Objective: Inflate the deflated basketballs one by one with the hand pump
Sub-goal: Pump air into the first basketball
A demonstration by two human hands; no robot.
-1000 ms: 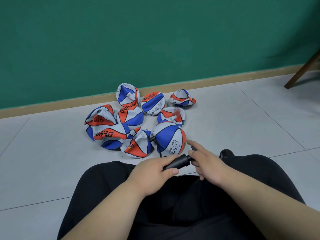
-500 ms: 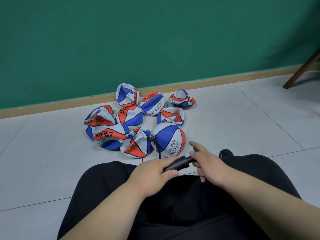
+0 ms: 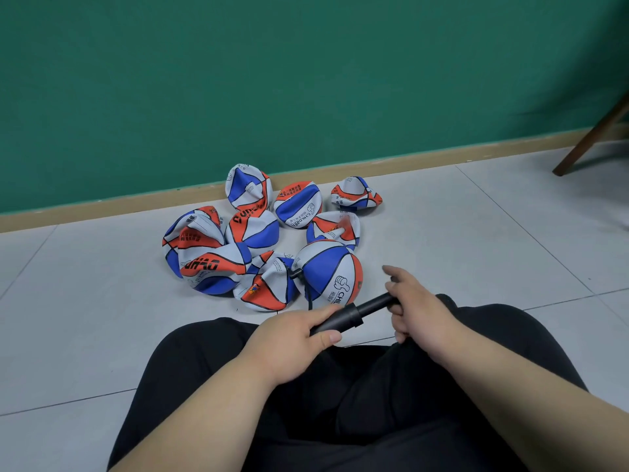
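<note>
Below frame centre, the left hand (image 3: 292, 338) wraps the hand pump (image 3: 342, 319) barrel, bracing it; the right hand (image 3: 420, 310) curls round the extended plunger (image 3: 376, 305), forefinger straight; the hose (image 3: 296, 274) feeds the rounded basketball (image 3: 326, 272) just above.

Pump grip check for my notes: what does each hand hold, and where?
Left hand grips the hand pump by its barrel; right hand holds its handle end.

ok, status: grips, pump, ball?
Left grip holds black cylindrical hand pump by barrel; right grip holds its handle, rod partly out. Thin black hose runs to rounded red-white-blue basketball. Crumpled flat balls crowd beside it.
</note>
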